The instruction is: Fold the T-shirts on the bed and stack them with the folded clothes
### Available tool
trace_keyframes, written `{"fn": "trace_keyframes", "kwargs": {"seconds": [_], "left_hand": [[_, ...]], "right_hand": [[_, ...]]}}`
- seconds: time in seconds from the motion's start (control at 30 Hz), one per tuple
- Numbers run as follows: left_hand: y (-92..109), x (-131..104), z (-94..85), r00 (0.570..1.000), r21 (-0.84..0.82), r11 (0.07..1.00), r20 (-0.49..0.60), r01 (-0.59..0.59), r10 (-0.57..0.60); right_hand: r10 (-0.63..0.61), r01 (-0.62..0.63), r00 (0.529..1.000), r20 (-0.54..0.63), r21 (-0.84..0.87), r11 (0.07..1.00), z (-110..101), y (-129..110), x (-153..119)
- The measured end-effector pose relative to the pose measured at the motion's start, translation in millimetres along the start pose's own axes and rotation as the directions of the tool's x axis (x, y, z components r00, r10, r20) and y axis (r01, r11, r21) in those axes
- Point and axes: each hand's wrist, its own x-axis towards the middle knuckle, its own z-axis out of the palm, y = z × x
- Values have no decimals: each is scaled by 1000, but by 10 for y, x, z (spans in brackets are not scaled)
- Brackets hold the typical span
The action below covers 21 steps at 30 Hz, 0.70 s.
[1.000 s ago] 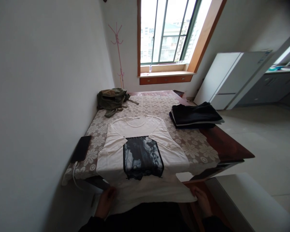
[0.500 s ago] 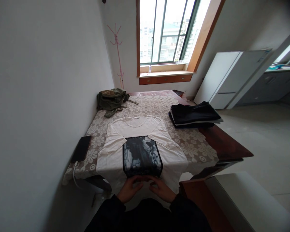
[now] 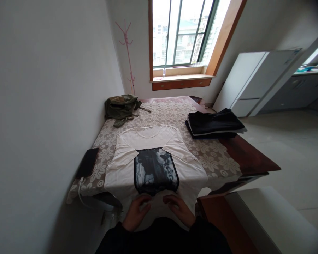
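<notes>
A white long-sleeved shirt lies spread on the table, its neckline at the far end. Both sleeves are folded inward over the front, beside a dark marbled print panel. The lower part of the shirt hangs past the table's near edge. My left hand is at the hanging part, just below the print's left corner, fingers bent and thumb apart. On the other side, my right hand has a similar shape, its fingers pointing inward. Neither hand grips the cloth; whether the fingertips touch it is hard to make out.
A lace tablecloth covers most of the table. Folded dark clothes are stacked at the right, and an olive backpack lies at the back left. A phone with a white cable rests near the wall. A brown bench stands at lower right.
My hands have moved apart, the left one leftward and the right one slightly rightward. They were almost meeting at the print's lower edge before. The shirt keeps its place.
</notes>
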Motion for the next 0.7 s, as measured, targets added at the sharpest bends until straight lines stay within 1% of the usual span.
{"fn": "trace_keyframes", "kwargs": {"seconds": [0.03, 0.07, 0.13, 0.2, 0.27, 0.37, 0.43, 0.5, 0.6, 0.63, 0.7], "left_hand": [[136, 4, 12, 999, -39, 999, 31, -27, 28], [271, 20, 20, 998, -79, 995, 37, -53, 57], [496, 77, 20, 996, -122, 988, -7, -93, 93], [624, 131, -8, 993, -132, 986, -68, -105, 96], [651, 149, -60, 991, -133, 986, -102, -102, 89], [581, 96, -150, 986, -125, 987, -148, -97, 78], [542, 40, -187, 980, -128, 988, -190, -90, 65], [555, 4, -183, 981, -139, 986, -184, -87, 61], [664, 24, -104, 992, -141, 984, -81, -113, 102], [706, 47, -71, 991, -129, 983, -50, -127, 122], [769, 99, -23, 989, -92, 985, -32, -146, 144]], "right_hand": [[-28, 27, 999, 23, 14, 1000, 13, -129, 36], [-55, 54, 998, 29, 26, 998, 21, -252, 83], [-89, 89, 996, 0, 50, 995, 15, -445, 187], [-86, 90, 995, -52, 74, 993, -27, -540, 262], [-59, 68, 993, -105, 85, 994, -103, -545, 269], [-11, 26, 982, -187, 80, 996, -227, -490, 169], [6, 9, 977, -212, 72, 997, -263, -489, 91], [0, 10, 986, -169, 63, 998, -233, -537, 64], [-48, 49, 998, -33, 43, 998, -92, -652, 152], [-62, 62, 998, -12, 32, 998, -42, -685, 200], [-74, 74, 997, -15, 10, 997, 25, -730, 287]]}}
